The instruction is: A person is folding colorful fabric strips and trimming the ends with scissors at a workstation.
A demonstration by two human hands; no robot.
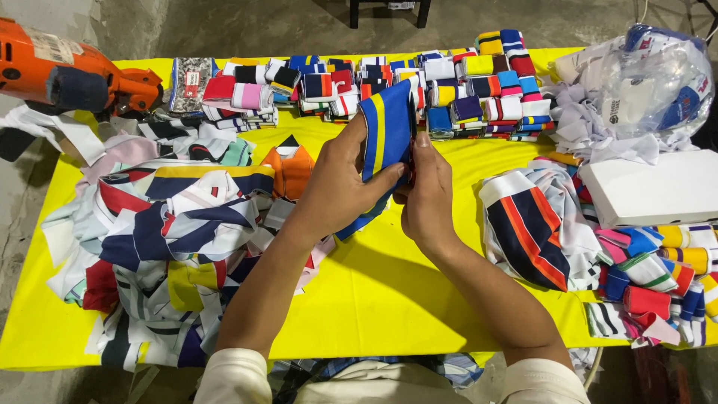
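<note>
Bare yellow table [374,299] lay open before me; a loose fabric heap [157,239] blocked my left, folded strips [389,86] ahead, a white box [651,187] right.

head cam | looks steeply down | close over yellow table [389,292] | single view

**Packages and labels around the yellow table**

A clear plastic bag [658,78] is sitting at the far right corner, bulging with white and blue pieces and showing small dark printed marks. Just in front of it a flat white box [649,188] is lying, plain and rectangular. At the far left, a pale sticker label [51,46] is showing on the orange power tool [67,71]. Beside that tool a small patterned packet [191,82] with a red-and-white tag is resting.
</note>
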